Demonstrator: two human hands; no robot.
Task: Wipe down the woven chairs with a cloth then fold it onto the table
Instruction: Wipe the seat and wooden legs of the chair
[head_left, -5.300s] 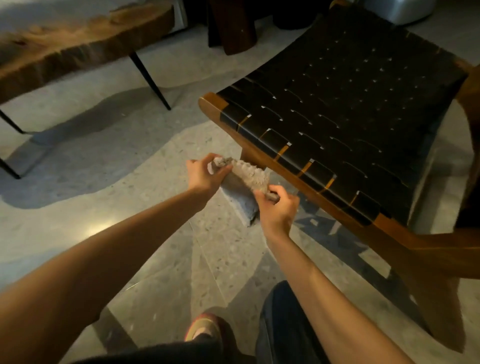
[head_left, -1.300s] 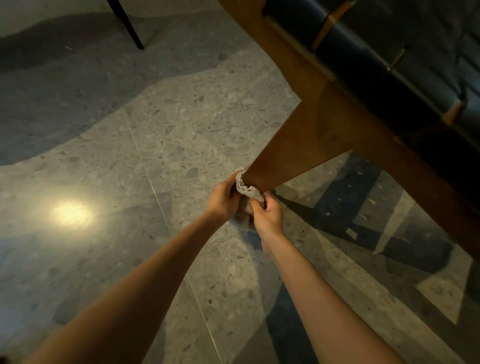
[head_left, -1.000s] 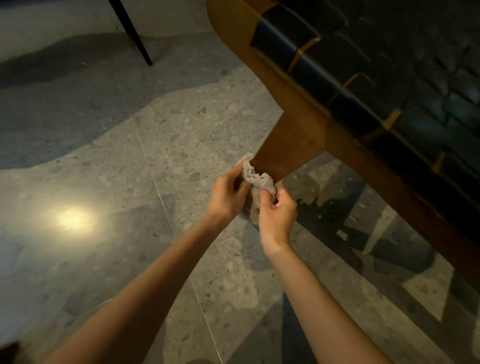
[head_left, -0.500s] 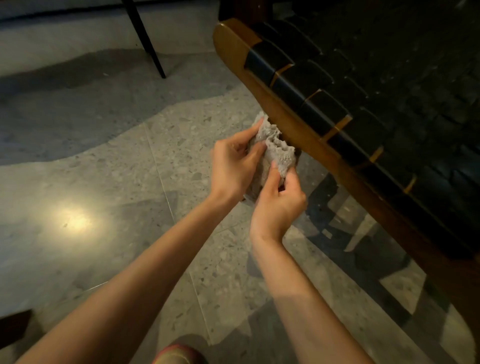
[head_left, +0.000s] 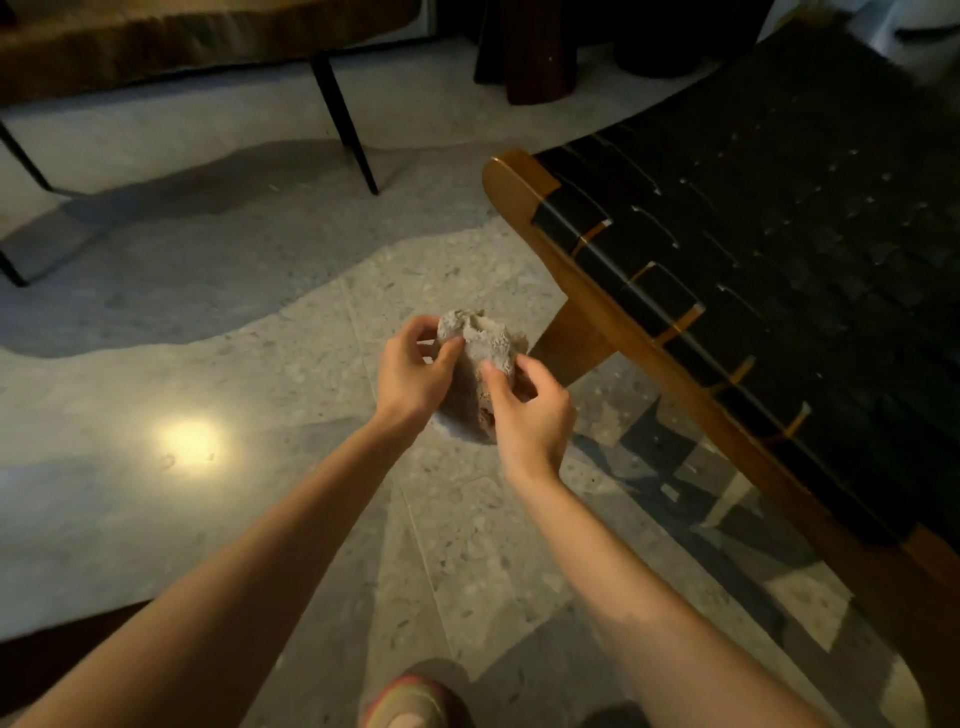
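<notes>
In the head view, a crumpled grey cloth is held up over the speckled floor, in front of the body and just to the left of the woven chair. The cloth is pinched by both hands. The left hand is curled, and the top left side of the cloth is gripped between its thumb and fingers. The right hand is curled too, and the right side of the cloth is nipped between its thumb and first finger. The hands are kept close together, with the cloth bunched between them and its lower part hung down behind the right hand.

The chair's brown wooden edge is seen running from a rounded corner near the top middle down to the lower right, and black woven strips are wrapped over it. The cloth is seen just beside the chair leg; whether they touch cannot be told.

Open floor is left to the left of the hands, where a bright spot of light is shown. The table is set at the upper left, well apart from the cloth, on thin black legs. A shoe tip is seen at the bottom edge
</notes>
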